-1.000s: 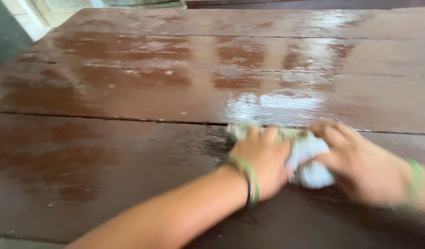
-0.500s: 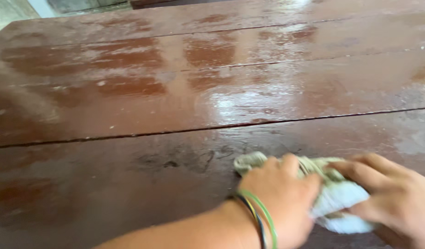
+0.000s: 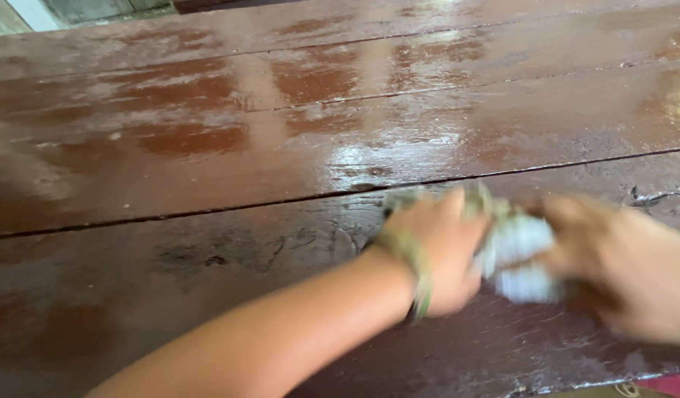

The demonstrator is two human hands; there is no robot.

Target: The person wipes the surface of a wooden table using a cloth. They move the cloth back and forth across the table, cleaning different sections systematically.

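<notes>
A crumpled pale cloth [image 3: 521, 254], white with greenish edges, lies pressed on the wet brown wooden table [image 3: 207, 162]. My left hand [image 3: 439, 247] grips its left side, with green and dark bangles at the wrist. My right hand [image 3: 628, 265] holds its right side. Both hands are blurred with motion. The cloth sits just below a long crack between two planks.
The plank surface shines with wet streaks and patches toward the back. A cracked, peeling spot [image 3: 653, 195] lies at the right near the plank seam. The table's near edge [image 3: 576, 383] shows at the bottom right, with a bit of red beneath it.
Both hands and the cloth slid away from me, up toward the plank seam, after having come toward me half a second earlier. The view shifted slightly.
</notes>
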